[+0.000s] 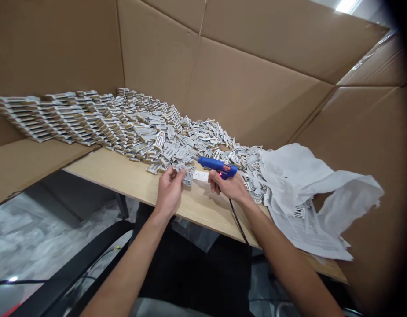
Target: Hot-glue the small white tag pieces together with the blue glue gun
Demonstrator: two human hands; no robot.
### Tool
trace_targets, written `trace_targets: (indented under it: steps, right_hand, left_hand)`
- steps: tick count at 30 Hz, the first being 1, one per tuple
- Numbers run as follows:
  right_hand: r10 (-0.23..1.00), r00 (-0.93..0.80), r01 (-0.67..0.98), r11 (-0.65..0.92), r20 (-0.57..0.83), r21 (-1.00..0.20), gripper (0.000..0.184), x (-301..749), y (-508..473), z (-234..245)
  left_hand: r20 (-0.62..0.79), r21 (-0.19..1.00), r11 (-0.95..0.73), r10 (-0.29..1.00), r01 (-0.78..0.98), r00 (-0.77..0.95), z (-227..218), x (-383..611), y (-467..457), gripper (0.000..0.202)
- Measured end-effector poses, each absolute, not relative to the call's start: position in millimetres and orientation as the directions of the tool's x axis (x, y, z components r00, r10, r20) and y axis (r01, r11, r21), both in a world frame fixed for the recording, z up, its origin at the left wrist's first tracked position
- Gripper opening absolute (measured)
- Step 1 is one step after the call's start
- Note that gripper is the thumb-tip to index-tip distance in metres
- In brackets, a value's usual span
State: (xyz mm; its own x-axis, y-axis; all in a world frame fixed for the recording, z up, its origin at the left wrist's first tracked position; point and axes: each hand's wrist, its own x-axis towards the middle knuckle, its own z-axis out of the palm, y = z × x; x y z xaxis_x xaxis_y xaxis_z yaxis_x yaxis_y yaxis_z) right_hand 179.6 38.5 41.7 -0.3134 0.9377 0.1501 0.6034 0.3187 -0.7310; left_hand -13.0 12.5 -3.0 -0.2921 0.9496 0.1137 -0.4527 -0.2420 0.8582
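While L hand [169,189] pinches grey pc. [188,177], R hand [232,186] grips glue gun [211,163]. Left stacks [58,115] prob. done; loose pcs. [181,152] seem left.

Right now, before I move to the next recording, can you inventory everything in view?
Glue gun: 1, blue, in right hand
Held piece: 1, grey, in left hand
Loose pieces: too many to count, grey and white, heaped across table
Stacked pieces: many, white with brown edges, left side
Strip: 1, white with dark marks, between hands
Sheeting: count unclear, white, table's right end
Cable: 1, black, below right hand
Table: 1, light wood, centre
Cardboard walls: several panels, brown, around table
Armrest: 1, black, lower left
Plastic sheeting: uncounted, whitish, lower left
Light: 1, white, top right
Left hand: 1, bare, centre
Right hand: 1, bare, right of centre
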Motion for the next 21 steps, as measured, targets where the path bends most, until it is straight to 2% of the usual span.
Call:
trace_targets:
  steps: [4,11,18,21]
  right_hand:
    - [0.921,-0.375,0.695,0.353,0.104,-0.627,0.065,172.5,31.7,43.4]
    - [0.908,-0.386,0.659,0.394,0.162,-0.64,0.054,169.3,30.8,43.4]
    - [0.904,-0.392,0.738,0.421,0.174,-0.527,0.061,166.5,30.2,47.7]
    - [0.909,-0.379,0.74,0.409,0.171,-0.534,0.059,166.6,30.0,47.7]
  left_hand:
    - [0.131,0.891,-0.232,0.954,-0.391,-0.268,-2.3,-13.1,11.8,0.02]
    - [0.18,0.903,-0.269,0.945,-0.336,-0.273,4.8,-14.4,6.0,0.017]
    - [0.198,0.905,-0.28,0.943,-0.319,-0.266,4.0,-14.7,5.2,0.015]
    - [0.194,0.908,-0.276,0.944,-0.315,-0.267,3.8,-15.0,5.7,0.014]
